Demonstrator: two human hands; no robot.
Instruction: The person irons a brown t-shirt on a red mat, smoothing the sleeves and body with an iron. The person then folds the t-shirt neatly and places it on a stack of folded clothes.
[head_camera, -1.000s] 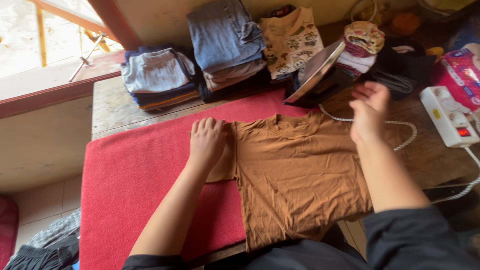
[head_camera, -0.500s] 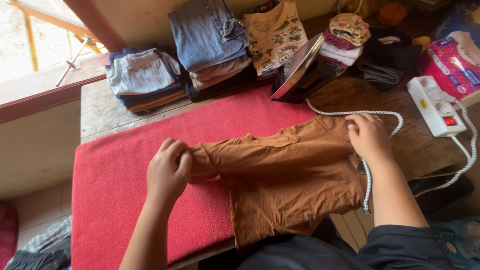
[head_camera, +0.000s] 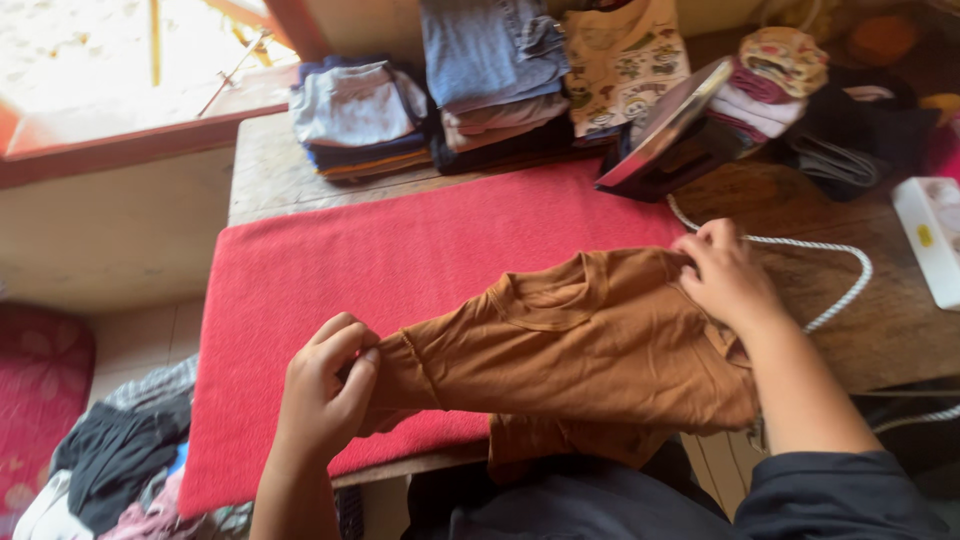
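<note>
I have the brown t-shirt (head_camera: 590, 350) pinched at both ends and lifted a little off the red pad (head_camera: 400, 260), its lower half sagging over the pad's near edge toward my lap. My left hand (head_camera: 325, 395) has its grip clamped on the sleeve end, thumb against fingers; my right hand (head_camera: 725, 280) has its grip closed on the other shoulder, at the pad's right edge.

The worry I see sits just right of the pad: the white braided cord (head_camera: 820, 275) loops on the wooden surface (head_camera: 880, 320) directly under my right wrist. If that hand drags sideways with the cloth, I judge it could snag the cord and tug the iron (head_camera: 665, 130), which stands tilted on its heel at the pad's far right corner. A pull could tip it onto the pad or against the folded clothes stacks (head_camera: 480, 90) behind the pad.

The hanging hem is a second risk: with so much cloth off the pad's near edge, a loosened pinch could let the shirt slide down to the floor heap (head_camera: 110, 460) left of the pad.
</note>
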